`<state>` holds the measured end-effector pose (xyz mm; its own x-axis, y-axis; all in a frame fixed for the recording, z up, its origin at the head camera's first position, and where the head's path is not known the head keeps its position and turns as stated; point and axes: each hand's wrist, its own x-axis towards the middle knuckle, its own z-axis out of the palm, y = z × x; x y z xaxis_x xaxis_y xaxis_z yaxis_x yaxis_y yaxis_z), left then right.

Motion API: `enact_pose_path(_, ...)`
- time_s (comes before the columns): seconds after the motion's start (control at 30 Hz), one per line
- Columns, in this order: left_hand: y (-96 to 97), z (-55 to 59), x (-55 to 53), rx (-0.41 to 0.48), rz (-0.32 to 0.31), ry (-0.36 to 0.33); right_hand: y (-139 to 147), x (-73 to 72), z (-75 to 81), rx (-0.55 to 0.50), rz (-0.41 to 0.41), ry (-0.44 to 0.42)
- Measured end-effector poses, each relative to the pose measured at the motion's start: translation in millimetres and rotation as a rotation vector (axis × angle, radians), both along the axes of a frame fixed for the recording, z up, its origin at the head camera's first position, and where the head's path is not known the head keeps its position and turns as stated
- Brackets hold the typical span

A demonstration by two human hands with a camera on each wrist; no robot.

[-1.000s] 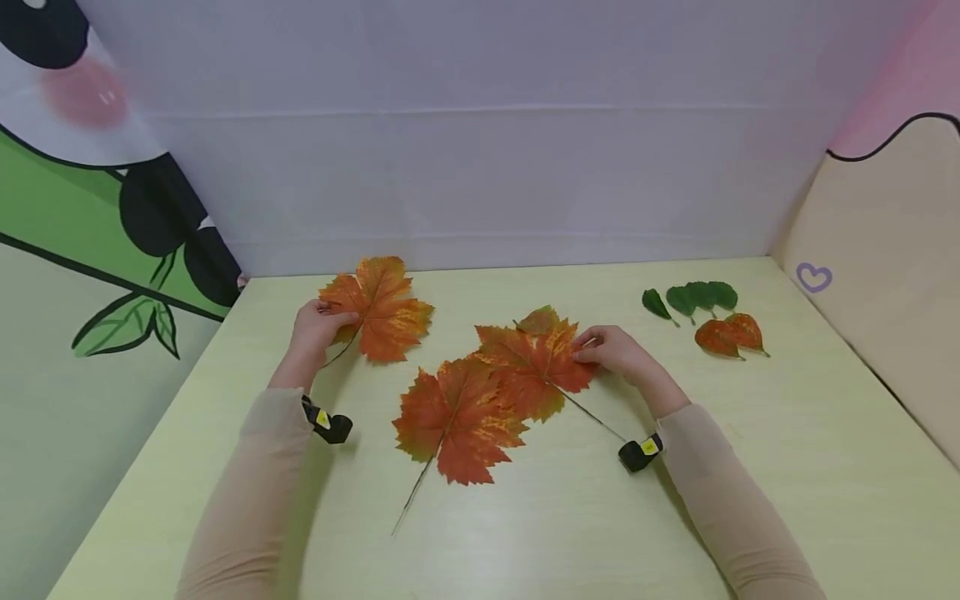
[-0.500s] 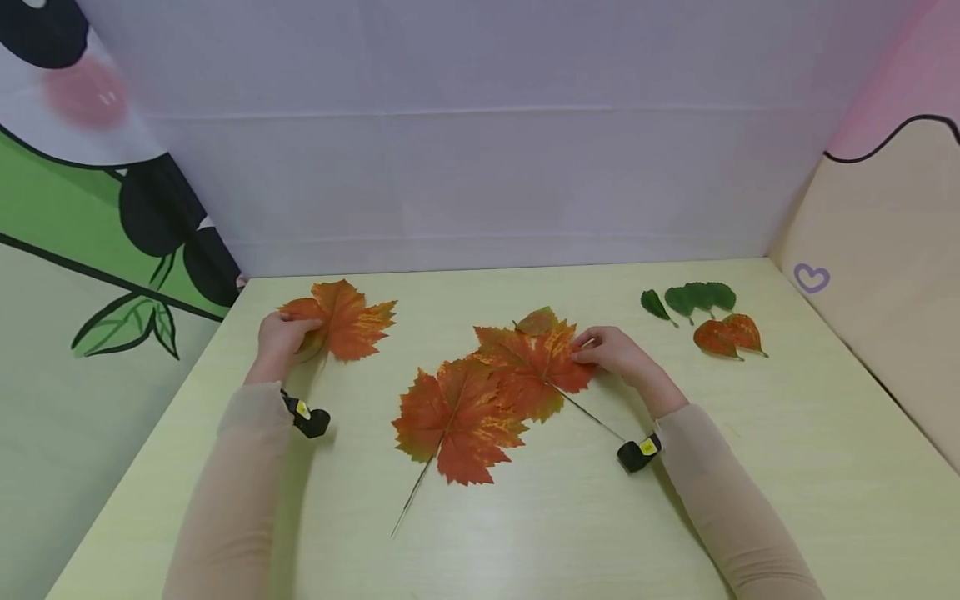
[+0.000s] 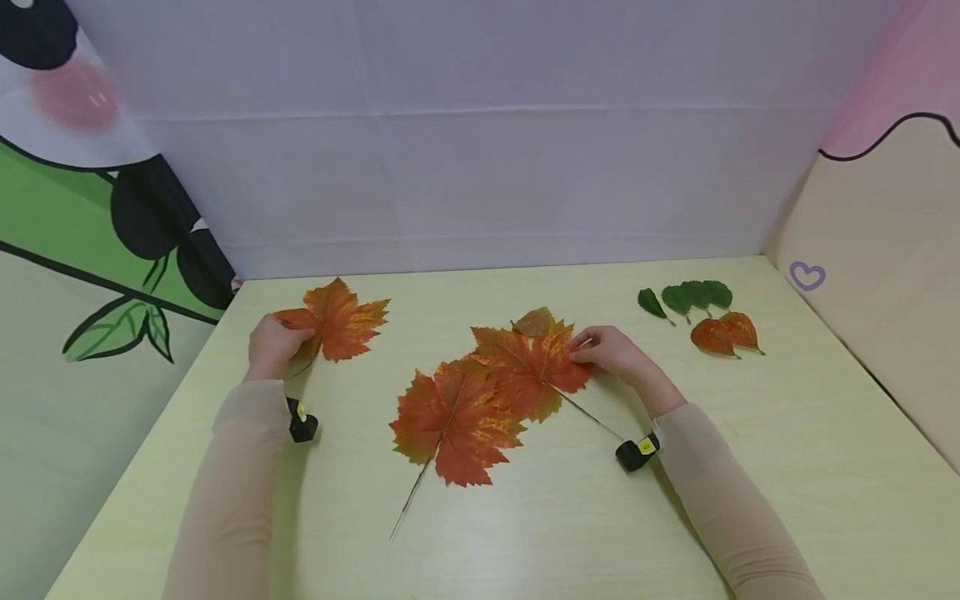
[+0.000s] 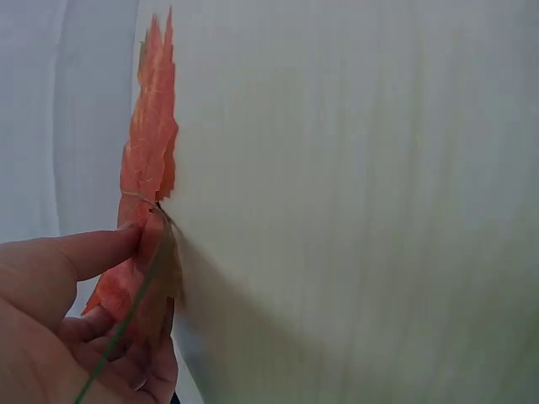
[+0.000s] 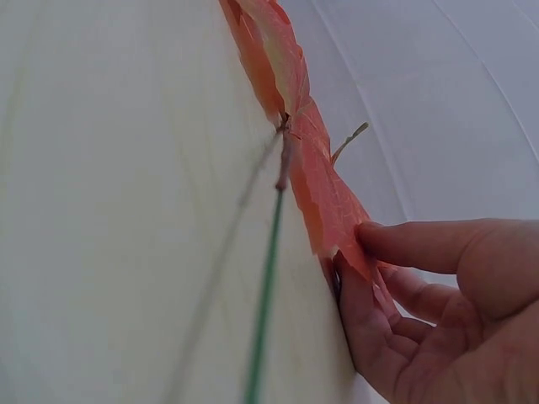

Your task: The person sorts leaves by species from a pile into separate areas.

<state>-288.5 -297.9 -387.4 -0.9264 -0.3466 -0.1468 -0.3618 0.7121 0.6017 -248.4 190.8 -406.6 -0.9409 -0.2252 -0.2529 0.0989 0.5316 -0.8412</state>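
At the table's left my left hand [image 3: 277,343] pinches an orange artificial maple leaf [image 3: 341,323] near its stem. In the left wrist view the thumb presses the leaf [image 4: 152,135] from above and the fingers lie under it; its thin green stem [image 4: 118,341] runs back past the palm. My right hand [image 3: 617,357] pinches the right edge of a second orange-red maple leaf [image 3: 528,367] at the middle, thumb on top and fingers beneath. That leaf overlaps a third maple leaf [image 3: 453,425], whose stem points toward the front.
A small yellowish-green leaf [image 3: 534,322] shows behind the second maple leaf. Several small green leaves [image 3: 697,295] and two small red-orange leaves [image 3: 723,335] lie at the back right of the pale table [image 3: 525,542]. A fabric backdrop [image 3: 480,183] stands along the far edge.
My left hand has carried its maple leaf leftward and slightly toward the front, with little motion in the last half second. The right hand keeps its grip in the same place.
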Motion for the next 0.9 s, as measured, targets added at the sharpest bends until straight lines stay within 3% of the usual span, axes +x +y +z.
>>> enact_pose_path(0.13,0.0,-1.3,-1.3,-0.116,-0.011,-0.030,-0.4,0.3,1.5,0.000,-0.002,0.002)
enact_pose_path(0.33,4.0,0.5,0.3,-0.152,0.003,-0.031,-0.8,0.9,3.5,-0.004,-0.009,-0.013)
enact_pose_path(0.9,1.7,-0.9,5.6,-0.096,0.035,0.051,-1.0,2.4,2.5,-0.003,-0.013,-0.022)
